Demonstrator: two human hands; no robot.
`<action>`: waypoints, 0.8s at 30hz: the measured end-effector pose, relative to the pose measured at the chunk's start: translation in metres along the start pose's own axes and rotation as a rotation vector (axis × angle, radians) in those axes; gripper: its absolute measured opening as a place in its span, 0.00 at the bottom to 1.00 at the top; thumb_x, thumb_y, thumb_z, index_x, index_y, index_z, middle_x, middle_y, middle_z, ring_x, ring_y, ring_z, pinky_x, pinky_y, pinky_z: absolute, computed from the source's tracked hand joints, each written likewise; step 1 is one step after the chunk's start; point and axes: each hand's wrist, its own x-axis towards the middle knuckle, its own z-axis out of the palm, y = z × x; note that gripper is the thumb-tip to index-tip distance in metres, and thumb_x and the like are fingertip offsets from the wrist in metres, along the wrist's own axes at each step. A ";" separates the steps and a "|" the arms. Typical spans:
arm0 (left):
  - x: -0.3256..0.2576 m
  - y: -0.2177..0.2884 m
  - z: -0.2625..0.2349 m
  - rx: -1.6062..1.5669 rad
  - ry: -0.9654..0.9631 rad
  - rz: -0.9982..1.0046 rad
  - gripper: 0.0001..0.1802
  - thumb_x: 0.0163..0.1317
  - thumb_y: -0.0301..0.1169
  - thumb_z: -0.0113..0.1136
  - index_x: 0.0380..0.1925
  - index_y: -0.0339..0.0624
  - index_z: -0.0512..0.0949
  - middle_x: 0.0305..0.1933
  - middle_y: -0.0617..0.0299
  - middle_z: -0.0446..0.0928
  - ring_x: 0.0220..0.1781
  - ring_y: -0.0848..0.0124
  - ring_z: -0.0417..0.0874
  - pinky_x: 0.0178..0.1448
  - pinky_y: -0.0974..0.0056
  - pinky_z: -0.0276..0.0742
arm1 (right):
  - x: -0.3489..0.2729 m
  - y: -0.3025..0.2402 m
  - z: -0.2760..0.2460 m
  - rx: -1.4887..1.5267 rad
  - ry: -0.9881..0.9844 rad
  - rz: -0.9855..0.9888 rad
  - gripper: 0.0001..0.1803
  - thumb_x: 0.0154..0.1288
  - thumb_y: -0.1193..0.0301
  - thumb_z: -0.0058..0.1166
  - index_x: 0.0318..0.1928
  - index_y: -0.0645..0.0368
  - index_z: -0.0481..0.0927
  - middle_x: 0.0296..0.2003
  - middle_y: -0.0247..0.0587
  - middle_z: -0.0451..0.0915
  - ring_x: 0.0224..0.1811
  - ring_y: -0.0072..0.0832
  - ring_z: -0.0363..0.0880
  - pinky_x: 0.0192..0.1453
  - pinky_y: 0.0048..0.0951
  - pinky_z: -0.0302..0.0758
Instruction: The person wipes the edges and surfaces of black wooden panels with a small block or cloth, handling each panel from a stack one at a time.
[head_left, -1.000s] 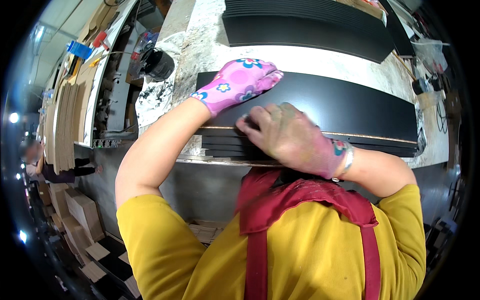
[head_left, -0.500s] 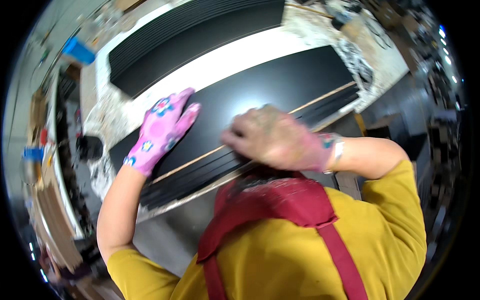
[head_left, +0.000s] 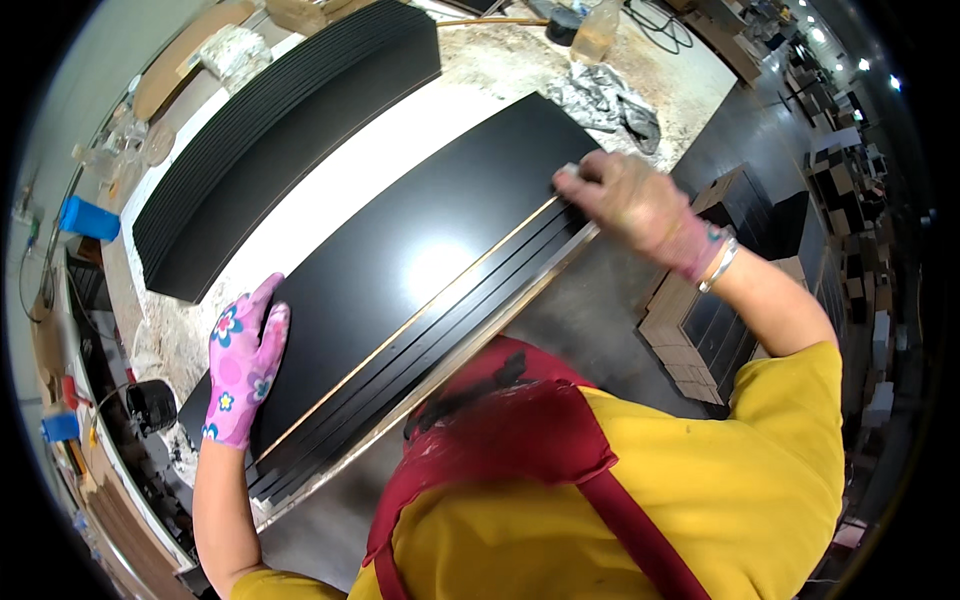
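Front and centre, the black panel (head_left: 400, 245), glossy face up, on top of a low stack, with a pale raw edge (head_left: 420, 315) running along its near side! Under that side, lower black boards (head_left: 420, 347), layered one beneath another.

Over to the left hand (head_left: 240, 365), pink-gloved and flowered: laid on the panel's left end, fingers stretched long and close together, thumb standing clear of them. Flat, spread contact with the black face there.

Across to the right hand (head_left: 645, 210), in stained pink, silver bracelet (head_left: 722, 265) at the wrist: at the panel's right end, by the near corner, fingers bent and drawn in toward the thumb. Something whitish (head_left: 572, 170) at the fingertips, but too blurred to tell if held. Cannot tell, either, whether touching the panel's edge or just above it.

Beyond the panel's far edge, past a strip of white worktable (head_left: 390, 150), a tall stack of black boards (head_left: 310, 140). Just beyond the right end, a crumpled, black-smeared sheet (head_left: 605, 110). Off the left end, a black pot (head_left: 150, 405). On the panel's near side, a dark red apron (head_left: 510, 430) over a yellow shirt (head_left: 720, 450).
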 end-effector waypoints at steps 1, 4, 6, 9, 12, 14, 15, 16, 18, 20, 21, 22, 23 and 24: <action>0.000 -0.003 0.001 -0.011 0.013 0.022 0.22 0.72 0.37 0.50 0.63 0.43 0.76 0.52 0.44 0.81 0.55 0.49 0.81 0.64 0.54 0.73 | -0.002 -0.007 0.004 0.008 0.089 -0.067 0.19 0.61 0.76 0.53 0.53 0.55 0.78 0.39 0.47 0.77 0.39 0.42 0.81 0.40 0.38 0.81; -0.005 -0.015 0.008 0.021 0.133 0.141 0.21 0.71 0.36 0.53 0.61 0.45 0.78 0.43 0.45 0.82 0.50 0.49 0.82 0.57 0.53 0.76 | -0.006 0.003 0.001 0.113 0.125 -0.040 0.18 0.59 0.76 0.54 0.52 0.56 0.79 0.38 0.46 0.77 0.38 0.42 0.81 0.39 0.39 0.81; -0.003 -0.010 0.006 0.005 0.087 0.089 0.21 0.71 0.35 0.52 0.62 0.45 0.77 0.43 0.46 0.82 0.49 0.50 0.81 0.57 0.53 0.76 | -0.016 0.038 0.010 0.013 0.178 -0.039 0.17 0.60 0.75 0.54 0.51 0.55 0.80 0.36 0.47 0.77 0.37 0.43 0.81 0.38 0.41 0.80; -0.003 -0.010 0.006 0.015 0.103 0.094 0.21 0.71 0.35 0.52 0.61 0.44 0.77 0.43 0.47 0.82 0.48 0.51 0.81 0.57 0.54 0.76 | -0.019 0.068 0.010 -0.047 -0.011 0.181 0.14 0.65 0.73 0.53 0.51 0.53 0.80 0.35 0.47 0.77 0.37 0.44 0.80 0.36 0.41 0.80; 0.000 -0.008 0.007 0.019 0.091 0.114 0.21 0.71 0.34 0.52 0.61 0.43 0.77 0.45 0.47 0.82 0.49 0.51 0.82 0.59 0.54 0.75 | -0.007 0.025 -0.015 0.055 0.072 0.193 0.13 0.66 0.73 0.52 0.51 0.52 0.79 0.36 0.47 0.78 0.39 0.44 0.81 0.38 0.42 0.80; 0.001 -0.007 0.007 0.002 0.091 0.105 0.21 0.70 0.33 0.52 0.61 0.43 0.77 0.48 0.47 0.82 0.51 0.51 0.82 0.60 0.55 0.75 | 0.018 -0.033 -0.019 0.073 0.062 0.041 0.10 0.67 0.72 0.51 0.48 0.53 0.78 0.36 0.45 0.79 0.39 0.41 0.81 0.39 0.39 0.81; 0.000 -0.009 0.007 0.004 0.093 0.108 0.21 0.70 0.33 0.52 0.61 0.43 0.77 0.48 0.47 0.83 0.51 0.51 0.82 0.60 0.55 0.75 | 0.023 -0.056 -0.014 0.315 0.021 0.045 0.08 0.67 0.71 0.51 0.45 0.52 0.78 0.36 0.44 0.79 0.39 0.41 0.81 0.41 0.38 0.82; -0.003 -0.011 0.007 0.010 0.098 0.102 0.21 0.70 0.33 0.52 0.62 0.43 0.77 0.48 0.46 0.83 0.51 0.51 0.82 0.61 0.55 0.75 | 0.021 -0.066 -0.001 0.192 0.138 -0.110 0.16 0.63 0.73 0.55 0.51 0.49 0.77 0.36 0.40 0.76 0.35 0.38 0.80 0.34 0.36 0.79; -0.005 -0.013 0.007 0.008 0.112 0.119 0.21 0.70 0.33 0.52 0.62 0.44 0.78 0.47 0.46 0.83 0.50 0.51 0.82 0.60 0.54 0.75 | 0.015 -0.050 0.003 0.177 0.145 -0.078 0.16 0.61 0.76 0.55 0.50 0.50 0.78 0.36 0.40 0.77 0.35 0.38 0.80 0.34 0.36 0.80; -0.005 -0.011 0.009 0.007 0.104 0.106 0.22 0.70 0.33 0.52 0.62 0.44 0.78 0.45 0.47 0.83 0.48 0.51 0.82 0.58 0.54 0.75 | 0.003 -0.015 0.009 0.108 0.153 0.035 0.10 0.66 0.73 0.52 0.47 0.53 0.79 0.34 0.45 0.76 0.36 0.41 0.80 0.36 0.40 0.80; -0.003 -0.007 0.008 0.010 0.088 0.086 0.22 0.70 0.33 0.52 0.62 0.44 0.78 0.44 0.47 0.83 0.48 0.52 0.82 0.57 0.54 0.76 | -0.006 0.004 0.014 0.138 0.148 0.084 0.10 0.67 0.73 0.52 0.48 0.53 0.79 0.35 0.45 0.76 0.36 0.41 0.80 0.36 0.40 0.80; 0.000 -0.004 0.006 0.016 0.082 0.070 0.22 0.70 0.33 0.52 0.62 0.44 0.78 0.43 0.47 0.83 0.47 0.52 0.82 0.56 0.54 0.76 | -0.014 0.021 0.012 0.106 0.109 0.145 0.10 0.68 0.73 0.51 0.48 0.54 0.80 0.34 0.46 0.76 0.37 0.41 0.80 0.37 0.39 0.80; 0.001 -0.004 0.008 0.012 0.114 0.111 0.21 0.70 0.34 0.52 0.61 0.44 0.78 0.42 0.47 0.82 0.45 0.52 0.82 0.55 0.54 0.76 | -0.021 0.038 0.006 0.159 0.024 0.250 0.09 0.69 0.72 0.51 0.46 0.55 0.81 0.34 0.46 0.77 0.38 0.41 0.80 0.39 0.40 0.80; 0.002 -0.002 0.010 0.011 0.111 0.123 0.21 0.70 0.34 0.52 0.61 0.44 0.78 0.42 0.47 0.82 0.45 0.52 0.81 0.55 0.54 0.76 | -0.035 0.066 0.018 0.004 0.075 0.251 0.08 0.70 0.70 0.51 0.44 0.56 0.82 0.33 0.47 0.78 0.39 0.41 0.81 0.41 0.41 0.80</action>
